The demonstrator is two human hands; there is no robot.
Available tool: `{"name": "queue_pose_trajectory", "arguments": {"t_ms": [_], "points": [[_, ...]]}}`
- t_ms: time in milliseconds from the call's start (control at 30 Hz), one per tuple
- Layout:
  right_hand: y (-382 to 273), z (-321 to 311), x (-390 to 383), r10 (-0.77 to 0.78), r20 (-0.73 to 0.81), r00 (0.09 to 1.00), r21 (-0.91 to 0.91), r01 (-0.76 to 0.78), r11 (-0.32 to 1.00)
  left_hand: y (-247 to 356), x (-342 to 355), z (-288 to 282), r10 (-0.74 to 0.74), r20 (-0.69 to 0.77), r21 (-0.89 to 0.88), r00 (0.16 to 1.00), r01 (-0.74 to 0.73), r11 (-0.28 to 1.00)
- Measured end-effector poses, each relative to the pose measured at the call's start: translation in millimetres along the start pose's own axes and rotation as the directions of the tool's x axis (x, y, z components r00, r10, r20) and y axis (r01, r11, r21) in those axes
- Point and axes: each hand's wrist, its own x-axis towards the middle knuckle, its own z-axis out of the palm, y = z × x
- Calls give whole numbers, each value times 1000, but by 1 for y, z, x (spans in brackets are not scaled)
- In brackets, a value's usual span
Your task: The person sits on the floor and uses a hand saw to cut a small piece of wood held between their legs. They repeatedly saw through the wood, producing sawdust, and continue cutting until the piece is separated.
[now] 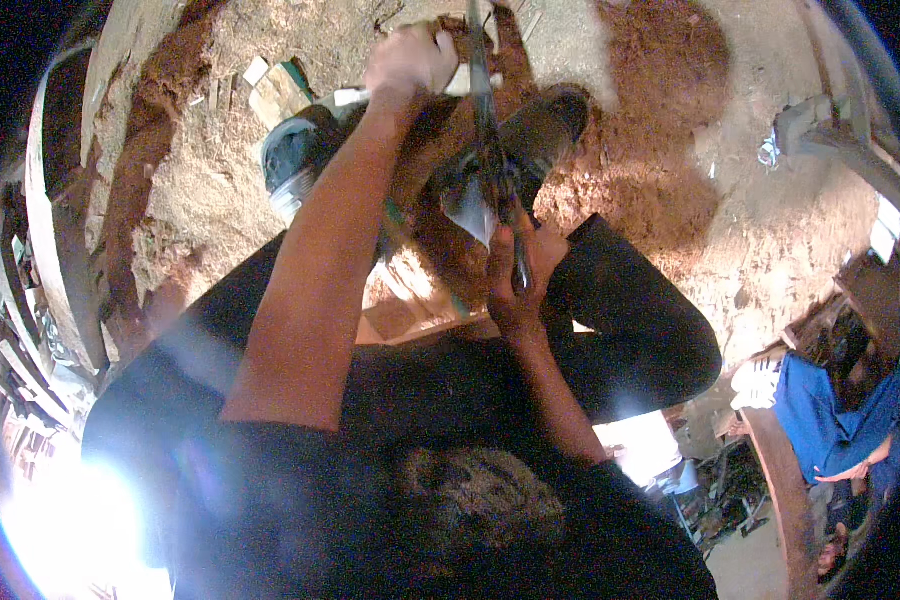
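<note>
Long, narrow tool (485, 112), saw by its look: straight grey blade, seen nearly edge-on; dark handle (521, 272), rounded at end, gripped in right hand (544, 258). Tool points away from person, tilted slightly left, blade passing just right of left hand (410, 62). Far end beyond view's top edge; teeth too blurred to tell.

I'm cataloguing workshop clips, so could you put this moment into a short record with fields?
Left hand: fingers curled; what it grips is unclear
Right hand: closed around the handle end of a long narrow tool
Tool direction: away from the body, toward the picture's top edge
Nearby: pale wood piece, left of the left hand
Ground: strewn with brown debris
Background: blue clothing, right side
</note>
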Motion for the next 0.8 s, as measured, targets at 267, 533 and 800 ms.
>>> {"name": "queue_pose_trajectory", "arguments": {"t_ms": [267,533,800], "points": [[25,29,28,-209,4,978,-141,207,968,10,-4,-6,-122,27,-42,992,123,992],[23,25,19,-230,18,973,-120,231,966,3,3,-4,-80,19,-35,997,81,996],[-6,30,28,-101,-41,994,-185,92,978,2,9,5,-77,-55,49,996,79,996]]}}
